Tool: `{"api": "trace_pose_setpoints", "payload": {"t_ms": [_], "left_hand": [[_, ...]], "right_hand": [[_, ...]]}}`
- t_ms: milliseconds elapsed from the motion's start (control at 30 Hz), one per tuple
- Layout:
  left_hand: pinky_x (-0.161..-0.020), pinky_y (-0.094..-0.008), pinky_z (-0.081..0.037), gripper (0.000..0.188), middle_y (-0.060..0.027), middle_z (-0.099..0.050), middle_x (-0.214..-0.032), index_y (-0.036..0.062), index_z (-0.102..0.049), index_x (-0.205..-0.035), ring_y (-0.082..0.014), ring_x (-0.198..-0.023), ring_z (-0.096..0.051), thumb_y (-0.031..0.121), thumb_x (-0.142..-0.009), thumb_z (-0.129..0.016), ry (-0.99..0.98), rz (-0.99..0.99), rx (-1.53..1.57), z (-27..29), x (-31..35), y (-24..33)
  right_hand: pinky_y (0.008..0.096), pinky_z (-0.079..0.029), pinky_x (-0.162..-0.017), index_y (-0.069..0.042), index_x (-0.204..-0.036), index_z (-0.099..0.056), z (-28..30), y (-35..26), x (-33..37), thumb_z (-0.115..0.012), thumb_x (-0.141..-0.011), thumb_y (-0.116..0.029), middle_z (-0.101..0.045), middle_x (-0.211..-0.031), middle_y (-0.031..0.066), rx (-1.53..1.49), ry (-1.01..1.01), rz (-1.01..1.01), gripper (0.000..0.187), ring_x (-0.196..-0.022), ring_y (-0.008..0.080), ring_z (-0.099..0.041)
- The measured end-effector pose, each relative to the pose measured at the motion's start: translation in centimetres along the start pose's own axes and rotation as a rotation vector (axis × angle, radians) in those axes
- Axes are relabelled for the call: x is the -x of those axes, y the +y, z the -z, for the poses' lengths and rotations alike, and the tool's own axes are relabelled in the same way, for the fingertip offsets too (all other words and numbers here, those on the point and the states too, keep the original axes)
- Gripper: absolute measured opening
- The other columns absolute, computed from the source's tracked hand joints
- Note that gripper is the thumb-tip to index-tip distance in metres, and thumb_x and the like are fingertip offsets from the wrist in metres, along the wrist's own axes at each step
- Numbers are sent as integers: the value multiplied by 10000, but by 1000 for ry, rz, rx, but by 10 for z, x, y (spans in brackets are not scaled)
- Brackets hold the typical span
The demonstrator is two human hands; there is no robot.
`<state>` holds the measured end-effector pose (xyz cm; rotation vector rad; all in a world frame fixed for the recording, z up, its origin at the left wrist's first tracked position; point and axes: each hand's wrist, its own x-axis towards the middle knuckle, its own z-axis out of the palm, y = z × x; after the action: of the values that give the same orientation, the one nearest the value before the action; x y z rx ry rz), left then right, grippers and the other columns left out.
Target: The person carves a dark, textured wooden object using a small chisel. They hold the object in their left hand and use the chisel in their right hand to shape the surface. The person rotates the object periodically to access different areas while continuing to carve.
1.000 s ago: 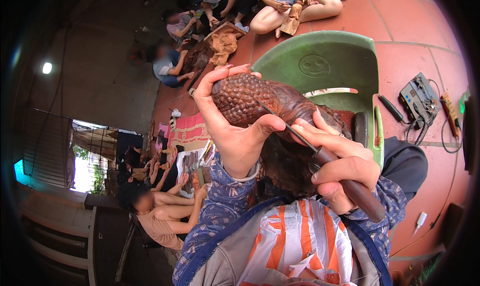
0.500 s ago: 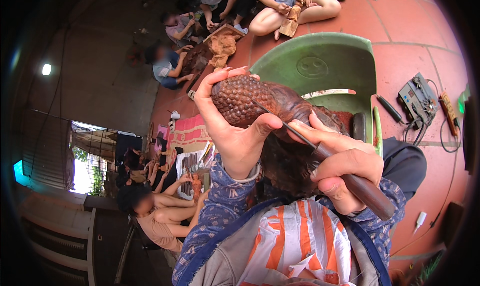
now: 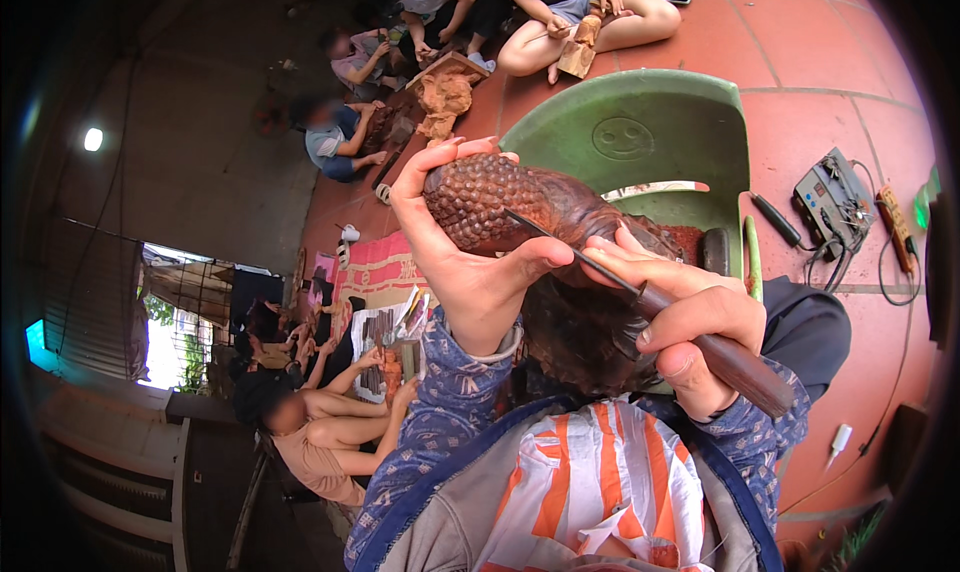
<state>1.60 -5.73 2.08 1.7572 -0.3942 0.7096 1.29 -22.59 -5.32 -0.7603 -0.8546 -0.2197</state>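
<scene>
A dark brown wooden carving, its rounded end covered in rows of small knobs like curls, lies across in front of me. My left hand wraps round the knobbed end, fingers over the far side. The left thumb lies against the thin blade of a carving chisel. My right hand is closed on this chisel, gripping its dark wooden handle with the index finger stretched along the blade. The chisel's tip touches the carving near the edge of the knobs. The carving's lower part is dark and partly hidden by my right hand.
Beyond the carving stands a green plastic chair with reddish dust on it. To the right, a control box, a power strip and cables lie on red tiles. An orange-striped plastic bag covers my lap. Several people sit carving, left and far.
My right hand has tilted the chisel slightly, its handle end rising a little, and its tip has shifted slightly on the carving. My left hand keeps its hold, the thumb moving a little right.
</scene>
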Motion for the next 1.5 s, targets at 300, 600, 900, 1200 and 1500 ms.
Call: {"api": "trace_pose_setpoints", "payload": {"t_ms": [300, 600, 900, 1200, 1500], "left_hand": [[-925, -316, -447, 971, -123, -482, -1209, 59, -333, -1274, -191, -1067, -532, 286, -529, -913, 8, 17, -9, 1, 1, 2], [-905, -310, -456, 986, -106, -465, -1201, 60, -331, -1268, -180, -1045, -537, 314, -512, -911, 41, 37, -42, -5, 2, 6], [-893, -313, -492, 986, -124, -532, -1187, 56, -337, -1289, -202, -1050, -572, 268, -517, -913, -3, -70, -234, 1, 1, 0], [-905, -307, -475, 959, -114, -485, -1198, 59, -329, -1263, -180, -1047, -541, 184, -522, -925, -17, -25, -144, -1, 2, 3], [-924, -326, -477, 1076, -135, -481, -1224, 56, -291, -1322, -214, -1088, -540, 257, -481, -932, -43, -23, -156, 4, 1, 4]], "right_hand": [[590, -329, -1012, -41, -812, -601, -10, -16, -5, -614, -885, -329, -606, -1077, 336, 312, -31, 5, 297, -1136, 459, -546], [548, -375, -1005, -4, -779, -602, 0, -47, -45, -639, -834, -291, -656, -959, 283, 320, -42, -134, 295, -997, 401, -635], [649, -262, -1045, -117, -951, -398, 46, 9, -42, -262, -1018, -341, -510, -1171, 400, -715, -3, -37, 271, -1212, 512, -441], [449, -427, -963, 13, -867, -607, 24, -6, -26, -592, -885, -237, -652, -986, 264, -115, 60, -69, 252, -1025, 343, -626], [477, -405, -998, -20, -844, -683, 18, -10, -29, -652, -819, -248, -670, -987, 238, -174, -56, 21, 232, -1039, 352, -633]]}}
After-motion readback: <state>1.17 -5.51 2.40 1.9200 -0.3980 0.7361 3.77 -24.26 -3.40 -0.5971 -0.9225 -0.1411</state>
